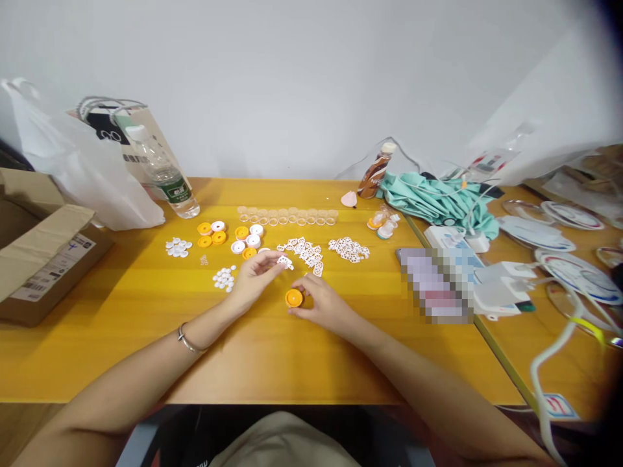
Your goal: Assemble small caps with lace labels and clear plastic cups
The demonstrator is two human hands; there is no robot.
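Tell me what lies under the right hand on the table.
The right hand rests on the yellow table, its fingers touching an orange cap that sits open side up. Whatever is beneath the palm itself is covered and cannot be seen.

The table [146, 337] was yellow-orange wood grain; the cap [294, 298] at the right hand [324, 303] was orange, the small piece [285, 261] in the left hand [256, 275] white — near the far edge lay orange and white caps [228, 237], a teal cloth [433, 198] and a green-labelled clear bottle [168, 175]
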